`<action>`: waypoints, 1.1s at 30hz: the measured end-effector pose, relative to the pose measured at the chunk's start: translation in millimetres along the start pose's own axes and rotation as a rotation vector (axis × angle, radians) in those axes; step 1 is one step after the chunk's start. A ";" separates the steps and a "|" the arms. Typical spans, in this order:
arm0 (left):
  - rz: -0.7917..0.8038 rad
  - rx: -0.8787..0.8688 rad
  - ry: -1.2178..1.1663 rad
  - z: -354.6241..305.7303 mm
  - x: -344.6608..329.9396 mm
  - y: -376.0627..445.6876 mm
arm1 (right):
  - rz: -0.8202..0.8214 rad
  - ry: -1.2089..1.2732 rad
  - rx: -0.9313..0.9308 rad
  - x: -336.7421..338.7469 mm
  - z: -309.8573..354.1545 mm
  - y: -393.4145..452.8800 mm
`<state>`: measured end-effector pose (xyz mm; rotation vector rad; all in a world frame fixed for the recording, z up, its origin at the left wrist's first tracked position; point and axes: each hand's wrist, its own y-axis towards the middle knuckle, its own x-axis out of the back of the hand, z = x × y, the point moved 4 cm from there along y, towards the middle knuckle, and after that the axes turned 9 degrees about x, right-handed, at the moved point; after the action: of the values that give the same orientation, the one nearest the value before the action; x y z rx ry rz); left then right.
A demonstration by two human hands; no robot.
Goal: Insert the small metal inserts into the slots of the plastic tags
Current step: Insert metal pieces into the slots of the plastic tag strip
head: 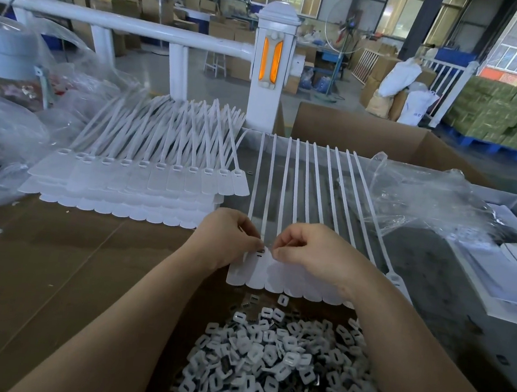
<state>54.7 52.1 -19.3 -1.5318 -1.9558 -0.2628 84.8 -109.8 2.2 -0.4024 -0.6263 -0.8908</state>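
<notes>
**A:** From the head camera, where is the work going on?

**B:** Near the middle of the tabletop [38, 269], toward its near edge. A row of white plastic tags [287, 277] lies side by side, their long straps running away toward the far edge. The left hand [230, 240] has its fingers curled down on the head of a tag near the row's left end, where a dark slot shows. The right hand [314, 255] is curled too, fingertips pinched together right beside that slot. I judge it holds an insert, but the piece itself is hidden, so I cannot say for sure.

**A:** And the metal inserts?

**B:** A loose heap of inserts [278, 365] sits at the near edge, between the forearms: small squarish pieces, pale and dark, each with a slot in the middle.

**A:** How will they handle?

**B:** Light and stiff, I'd guess, and smooth enough to slip, so a fingertip pinch on the edges suits them. The tags look thin and bendy; the straps would flop if lifted, so pressing the flat head down beside the slot seems the way to steady one.

**A:** Anything else on the tabletop?

**B:** A stacked batch of tags [144, 185] lies toward the far left, clear plastic bags [424, 196] to the right, and an open cardboard box [367, 133] sits beyond the far edge.

**A:** Any readable writing or brands?

**B:** None. The tags are blank, and anything printed in the background is too small to read.
</notes>
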 end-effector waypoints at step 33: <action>-0.037 -0.101 -0.006 2.3 4.8 2.3 | 0.410 -0.239 0.336 -33.6 40.2 -13.8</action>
<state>55.4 57.8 -18.9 -1.5623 -2.0037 -0.3780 44.2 -75.0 11.4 -0.3181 -0.8601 -0.3388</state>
